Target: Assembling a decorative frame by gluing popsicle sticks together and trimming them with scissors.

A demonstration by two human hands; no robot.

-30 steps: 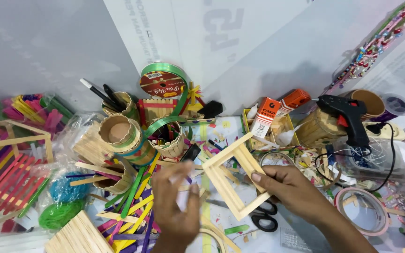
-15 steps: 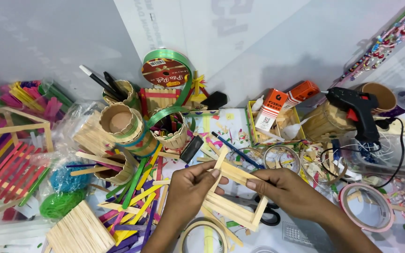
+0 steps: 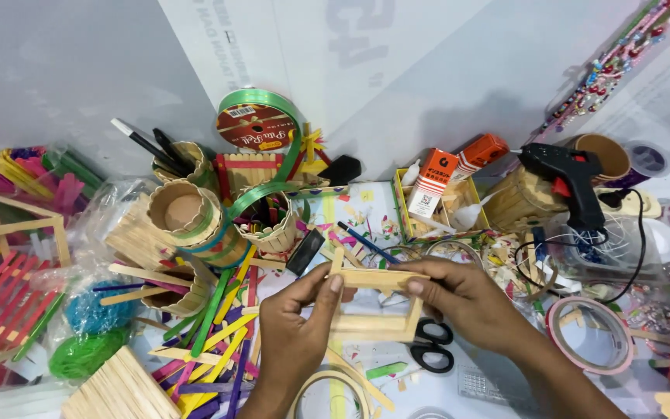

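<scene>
Both hands hold a square frame of plain wooden craft sticks [image 3: 374, 324] above the cluttered table. My left hand [image 3: 292, 334] pinches its left side with thumb and fingers. My right hand [image 3: 459, 299] grips its top right corner, thumb on the upper bar. The frame is tilted nearly flat toward me. Black-handled scissors [image 3: 430, 345] lie just under it, and a roll of tape [image 3: 331, 392] sits below my left hand.
A black glue gun [image 3: 568, 182] stands at the right with its cord trailing. Stick-covered cups [image 3: 188, 217], a green ribbon spool [image 3: 253, 128], loose coloured sticks [image 3: 219, 341], a stack of plain sticks [image 3: 114, 388], a tape ring [image 3: 589, 334] and an orange-white box [image 3: 434, 182] crowd the table.
My left hand has taken hold of the frame's left side. The frame has turned from upright and diagonal to nearly flat and level between both hands.
</scene>
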